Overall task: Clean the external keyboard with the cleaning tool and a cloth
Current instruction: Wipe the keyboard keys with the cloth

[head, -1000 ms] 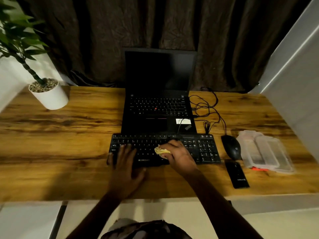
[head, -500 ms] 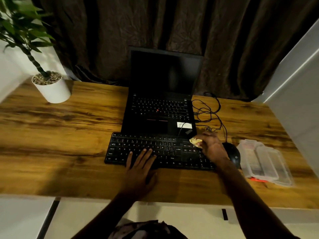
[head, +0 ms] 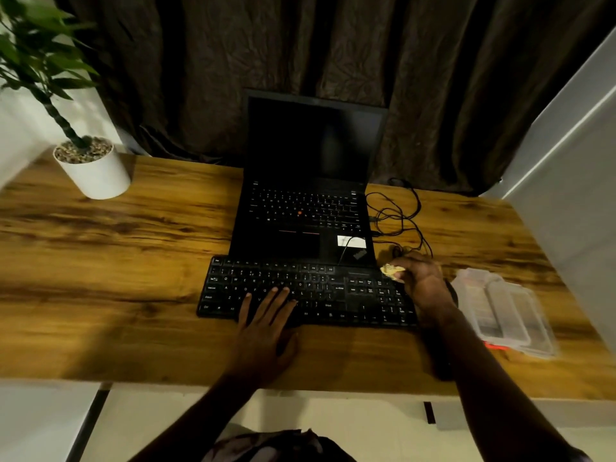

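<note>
A black external keyboard [head: 310,288] lies on the wooden desk [head: 116,261] in front of a laptop. My right hand [head: 423,281] grips a small crumpled yellow cloth [head: 390,270] at the keyboard's far right corner, over the number pad. My left hand [head: 266,325] rests flat with straight fingers on the keyboard's lower middle keys and front edge. No separate cleaning tool shows.
A black laptop [head: 310,195] stands open behind the keyboard, its screen dark. Tangled black cables [head: 396,215] lie to its right. A clear plastic case [head: 503,311] sits at the right, a potted plant [head: 90,168] at the back left. The mouse is mostly hidden behind my right wrist.
My right hand carried the cloth from the keyboard's middle to its far right corner. My left hand shifted right along the front edge. The camera view tilted.
</note>
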Demonstrator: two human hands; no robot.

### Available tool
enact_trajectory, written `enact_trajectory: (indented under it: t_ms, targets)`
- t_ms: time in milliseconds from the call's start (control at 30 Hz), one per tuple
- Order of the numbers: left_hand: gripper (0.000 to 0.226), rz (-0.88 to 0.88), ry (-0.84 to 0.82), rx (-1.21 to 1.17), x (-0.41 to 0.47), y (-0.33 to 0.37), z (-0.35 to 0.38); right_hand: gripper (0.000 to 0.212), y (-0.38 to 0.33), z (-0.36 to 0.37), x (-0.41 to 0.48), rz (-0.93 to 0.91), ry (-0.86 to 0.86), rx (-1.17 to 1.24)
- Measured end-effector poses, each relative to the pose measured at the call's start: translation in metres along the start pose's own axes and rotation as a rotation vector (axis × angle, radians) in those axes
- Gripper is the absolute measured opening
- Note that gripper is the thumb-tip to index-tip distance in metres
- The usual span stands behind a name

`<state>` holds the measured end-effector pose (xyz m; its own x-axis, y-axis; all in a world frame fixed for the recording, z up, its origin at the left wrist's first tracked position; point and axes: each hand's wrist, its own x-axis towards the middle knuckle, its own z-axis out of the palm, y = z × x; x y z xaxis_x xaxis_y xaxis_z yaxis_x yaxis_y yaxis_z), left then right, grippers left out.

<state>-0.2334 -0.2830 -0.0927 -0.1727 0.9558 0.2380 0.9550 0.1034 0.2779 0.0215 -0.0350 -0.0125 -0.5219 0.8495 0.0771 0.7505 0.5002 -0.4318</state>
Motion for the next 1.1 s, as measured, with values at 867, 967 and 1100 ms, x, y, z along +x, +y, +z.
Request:
enact_trajectory:
  t_ms: [867, 967, 1100]
  targets:
    - [0.061, -0.010, -0.003, 0.016, 0.001, -0.001, 0.003, 0.034, 0.019, -0.010, -0.006, 0.083, -0.014, -0.028]
    - [0.062, -0.012, -0.009, 0.028, 0.001, -0.001, 0.003, 0.041, 0.014, -0.007, -0.006, -0.009, -0.015, -0.056]
    - [0.063, -0.021, -0.013, 0.027, 0.001, -0.001, 0.001, 0.043, 0.001, 0.005, 0.005, -0.053, -0.046, -0.129]
